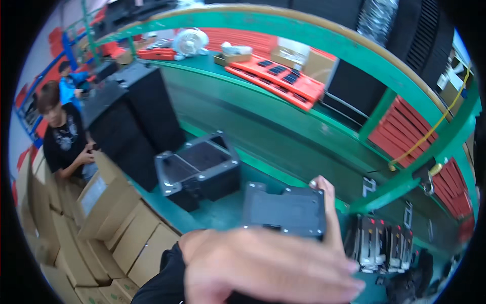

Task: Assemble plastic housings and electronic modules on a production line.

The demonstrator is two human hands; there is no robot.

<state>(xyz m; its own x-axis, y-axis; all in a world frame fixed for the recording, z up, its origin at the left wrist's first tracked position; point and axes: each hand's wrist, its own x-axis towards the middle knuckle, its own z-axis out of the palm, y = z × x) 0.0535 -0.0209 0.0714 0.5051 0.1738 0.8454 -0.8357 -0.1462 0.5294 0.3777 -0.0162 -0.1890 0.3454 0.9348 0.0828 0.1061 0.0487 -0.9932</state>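
A dark grey, box-shaped plastic housing (283, 210) sits in front of me on the green bench. My right hand (330, 202) grips its right side, with fingertips over the far right corner. Large and motion-blurred, my left hand (268, 261) reaches across close to the camera, fingers stretched out and pointing right. It covers the near part of the housing, so I cannot tell whether it touches it. Left of this, a similar black housing (200, 169) with a glossy top and screws at its corners stands on the bench.
Tall black cases (144, 101) stand behind at left. Open cardboard boxes (136, 248) fill the lower left, near a seated person (66, 131). A green shelf frame (324, 40) arches overhead; red trays (276, 81) and a fan (191, 42) lie beyond. Metal-and-black parts (379, 245) are at right.
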